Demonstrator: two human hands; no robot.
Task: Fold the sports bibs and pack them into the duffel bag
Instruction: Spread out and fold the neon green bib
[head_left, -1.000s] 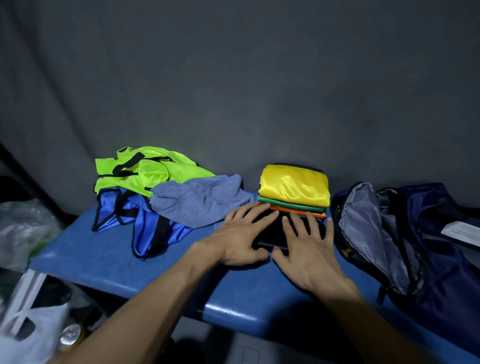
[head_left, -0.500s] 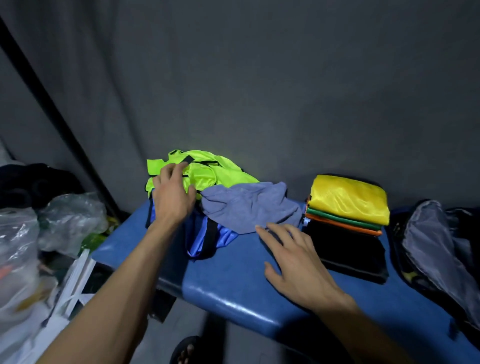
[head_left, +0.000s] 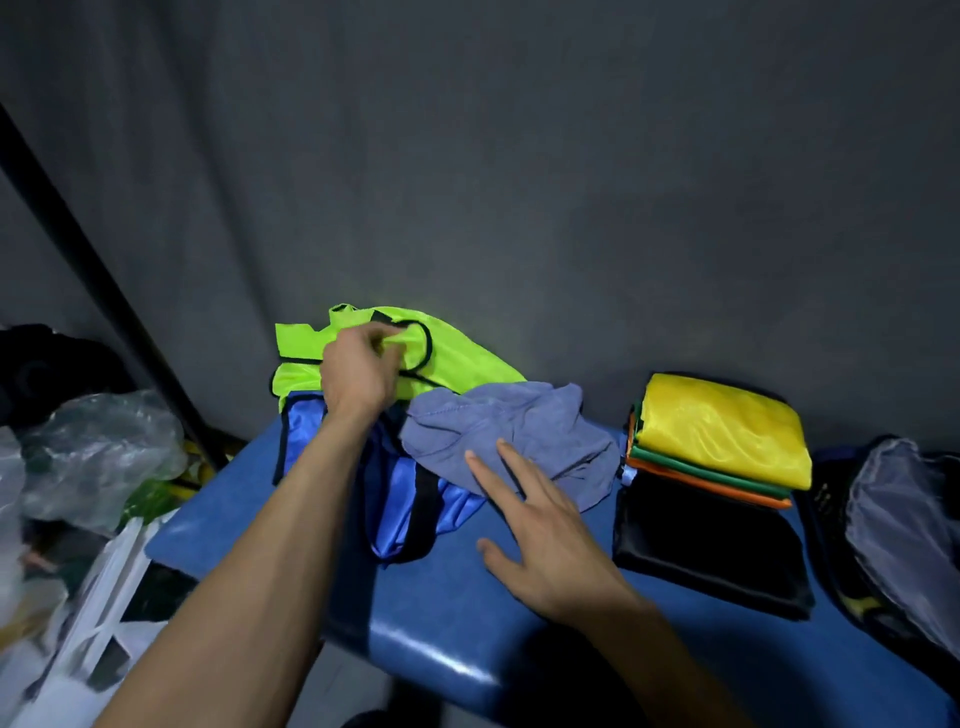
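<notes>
**Bibs: green one grabbed next**

Green bib (head_left: 457, 364) on top of the messy pile at the far left of the blue counter (head_left: 467, 623), over a blue bib (head_left: 395, 499) and beside a grey-blue bib (head_left: 519, 436). Now pinched by the left hand (head_left: 358, 374), which a moment ago pressed the black bib (head_left: 711, 551). Means that fold looks done and a new one starts. Right hand (head_left: 545, 545) open, fingers spread, tips touching the grey-blue bib. Folded stack (head_left: 727, 431) of yellow, green and orange sits behind the black one. Duffel bag (head_left: 898, 525) open at far right, nothing packed yet.
</notes>
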